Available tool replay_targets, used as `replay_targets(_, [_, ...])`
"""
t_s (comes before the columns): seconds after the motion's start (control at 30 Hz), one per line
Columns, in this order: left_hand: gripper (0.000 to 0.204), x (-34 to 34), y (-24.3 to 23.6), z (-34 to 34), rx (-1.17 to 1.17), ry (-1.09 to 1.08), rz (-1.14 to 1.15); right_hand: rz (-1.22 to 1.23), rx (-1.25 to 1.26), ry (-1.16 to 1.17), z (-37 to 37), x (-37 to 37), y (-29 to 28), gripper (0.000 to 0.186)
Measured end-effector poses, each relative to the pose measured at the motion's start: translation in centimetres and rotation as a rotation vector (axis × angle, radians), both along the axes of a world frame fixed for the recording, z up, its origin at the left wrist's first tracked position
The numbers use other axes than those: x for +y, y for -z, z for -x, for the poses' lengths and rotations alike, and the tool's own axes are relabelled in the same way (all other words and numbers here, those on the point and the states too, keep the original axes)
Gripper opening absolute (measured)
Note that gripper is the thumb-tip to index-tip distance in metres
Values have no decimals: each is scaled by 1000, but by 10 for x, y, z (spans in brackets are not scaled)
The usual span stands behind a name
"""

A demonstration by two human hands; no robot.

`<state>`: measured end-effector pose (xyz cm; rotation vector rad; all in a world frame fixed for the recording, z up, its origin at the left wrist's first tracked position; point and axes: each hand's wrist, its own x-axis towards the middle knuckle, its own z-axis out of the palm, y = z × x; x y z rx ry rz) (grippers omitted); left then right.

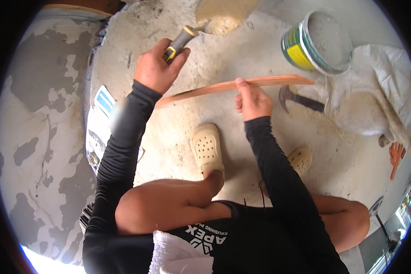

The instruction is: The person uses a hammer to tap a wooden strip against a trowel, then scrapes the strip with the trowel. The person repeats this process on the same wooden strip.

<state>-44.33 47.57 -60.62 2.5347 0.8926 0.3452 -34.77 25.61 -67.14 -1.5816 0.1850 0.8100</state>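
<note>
Left hand (154,68) is clenched round a trowel (214,20) loaded with mortar, just above the wooden strip (235,86) on the floor. Right hand (252,101) pinches the strip's middle, hammer (301,99) just right of it. Looks like mid-spreading; next probably needs the strip held steady.

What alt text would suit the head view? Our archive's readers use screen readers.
A squatting person's left hand grips a trowel while the right hand pinches a thin reddish wooden strip above a concrete floor. Nearby lie a hammer and a green and yellow bucket.
</note>
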Motion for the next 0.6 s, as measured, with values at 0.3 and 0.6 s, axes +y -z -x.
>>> replay_targets(0.3, [25,40,-107,-1,-628,-236,313,-303,-956,-217,-75,53,-56,57])
replay_targets(0.6, [30,21,-68,12,-399,-186,433,-399,-713,-249,-54,55,9,18])
